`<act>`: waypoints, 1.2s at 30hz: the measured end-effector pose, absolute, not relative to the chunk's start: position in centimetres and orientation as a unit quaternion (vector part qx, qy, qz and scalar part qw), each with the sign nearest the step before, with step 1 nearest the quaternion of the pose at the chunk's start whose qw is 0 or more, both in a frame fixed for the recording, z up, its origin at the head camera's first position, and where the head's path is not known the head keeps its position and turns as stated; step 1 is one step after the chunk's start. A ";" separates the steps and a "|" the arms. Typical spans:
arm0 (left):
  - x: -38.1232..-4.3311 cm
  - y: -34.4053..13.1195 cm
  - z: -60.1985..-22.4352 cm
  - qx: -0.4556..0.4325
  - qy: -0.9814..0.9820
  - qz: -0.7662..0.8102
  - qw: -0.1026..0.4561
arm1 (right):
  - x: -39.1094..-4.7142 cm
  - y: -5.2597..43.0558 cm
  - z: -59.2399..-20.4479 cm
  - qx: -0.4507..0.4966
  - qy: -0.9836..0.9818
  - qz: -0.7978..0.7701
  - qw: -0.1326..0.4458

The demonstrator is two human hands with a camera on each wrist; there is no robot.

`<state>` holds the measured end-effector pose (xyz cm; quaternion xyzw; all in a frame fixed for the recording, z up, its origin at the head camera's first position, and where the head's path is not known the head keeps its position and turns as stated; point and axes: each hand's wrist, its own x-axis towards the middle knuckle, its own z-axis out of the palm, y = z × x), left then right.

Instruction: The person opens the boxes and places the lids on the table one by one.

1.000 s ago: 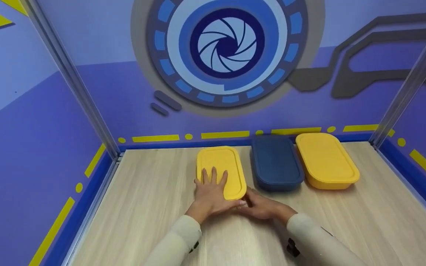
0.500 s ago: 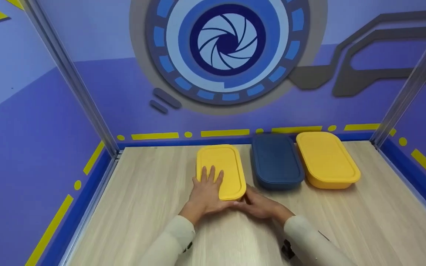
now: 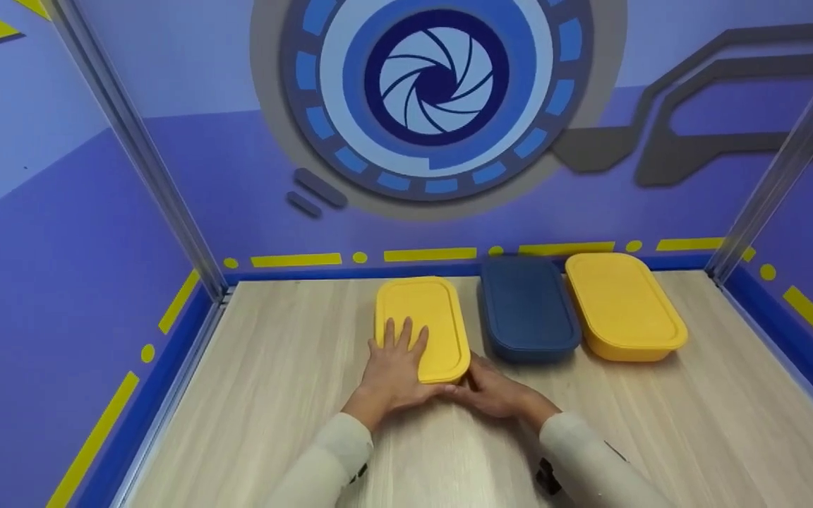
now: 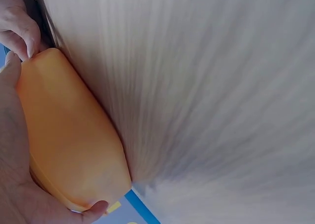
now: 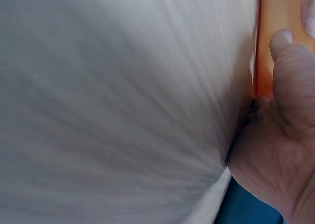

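Left box (image 3: 442,326) and right box (image 3: 625,307), yellow; middle box (image 3: 530,307), navy; desk (image 3: 272,360), pale woodgrain; sleeves (image 3: 329,451), cream; back wall (image 3: 212,169), purple-blue with yellow dashes and dots.

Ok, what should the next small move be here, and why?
Perhaps ease up the near right corner of the lid on the leftmost box: the left hand lies spread on it, while the right hand is at that corner.

orange-yellow box (image 4: 74,130) on pale table (image 4: 211,86), left hand (image 4: 12,160) against it, right hand (image 4: 19,27) at one end
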<state>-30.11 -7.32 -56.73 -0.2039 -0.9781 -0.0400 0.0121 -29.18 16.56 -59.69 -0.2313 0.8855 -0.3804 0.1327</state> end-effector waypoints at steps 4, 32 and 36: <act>-30.3 -7.3 -56.6 -0.203 -0.978 -0.043 0.010 | -29.2 16.5 -59.6 -0.233 0.885 -0.383 0.125; -30.4 -6.6 -56.5 -0.188 -0.980 -0.064 0.009 | -29.2 16.4 -60.1 -0.186 0.885 -0.398 0.156; -30.5 -6.8 -56.6 -0.187 -0.980 -0.066 0.006 | -29.1 16.1 -60.0 -0.185 0.883 -0.405 0.152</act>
